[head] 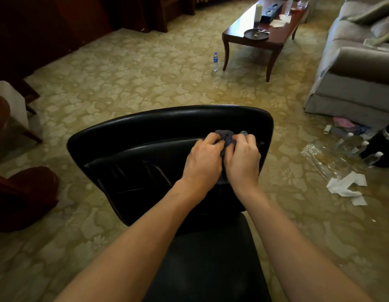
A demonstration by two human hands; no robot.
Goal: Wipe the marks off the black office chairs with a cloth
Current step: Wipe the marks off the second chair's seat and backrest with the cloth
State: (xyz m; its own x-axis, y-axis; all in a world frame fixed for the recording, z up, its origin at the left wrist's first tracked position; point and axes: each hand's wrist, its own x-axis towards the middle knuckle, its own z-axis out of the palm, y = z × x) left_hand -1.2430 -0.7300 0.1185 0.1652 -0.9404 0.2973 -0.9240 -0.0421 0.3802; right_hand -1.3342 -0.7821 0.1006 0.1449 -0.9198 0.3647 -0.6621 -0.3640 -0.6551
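Note:
A black office chair (132,149) stands right in front of me, its backrest facing me and its seat below between my forearms. A dark blue-grey cloth (227,137) is bunched between both hands, in front of the backrest's upper right part. My left hand (203,161) grips the cloth's left side with curled fingers. My right hand (243,160) grips its right side; a small pale object shows just above its fingers. Pale streaks mark the lower left of the backrest.
Patterned carpet lies all around. A dark wooden coffee table (276,41) with a plate and bottles stands far right, a water bottle (215,61) on the floor beside it. A grey sofa (352,68) fills the right. Plastic wrap, tissues (347,186) and bottles litter the floor. Reddish wooden chairs stand left.

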